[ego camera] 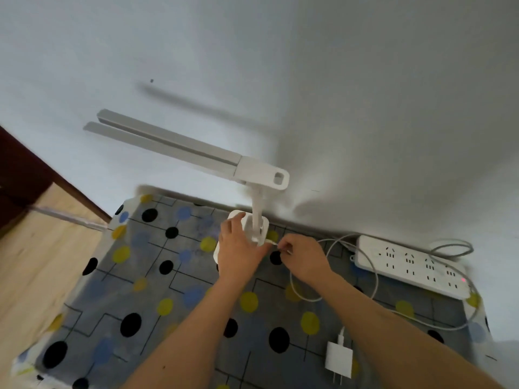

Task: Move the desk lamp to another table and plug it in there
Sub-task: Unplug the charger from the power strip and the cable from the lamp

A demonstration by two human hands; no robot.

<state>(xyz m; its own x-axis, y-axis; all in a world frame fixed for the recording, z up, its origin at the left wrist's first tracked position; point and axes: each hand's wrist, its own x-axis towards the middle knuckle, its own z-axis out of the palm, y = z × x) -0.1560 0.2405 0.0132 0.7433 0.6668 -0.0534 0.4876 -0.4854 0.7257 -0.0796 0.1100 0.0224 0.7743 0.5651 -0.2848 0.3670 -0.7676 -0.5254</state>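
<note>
Steadying desk lamp [257,213] on bench [140,290].
Your left grip [238,255] presses flat on base [235,216]; right grip [304,259] pinches cable [291,279] end.

I am seeing a grey cloth [146,299] lying flat, and it is showing black, yellow and blue dots and thin black lines. Behind the cloth, a pale wall [365,66] is going up. A tiny dark speck [152,80] is sitting on that wall, high above the cloth's far left corner. To the left of the cloth, a light wooden floor [33,276] is showing. Past it, farther left of the cloth, something dark brown [25,169] is standing, but I am not making out what. A thin blurry stick [67,217] is pointing at the cloth's far left corner.
</note>
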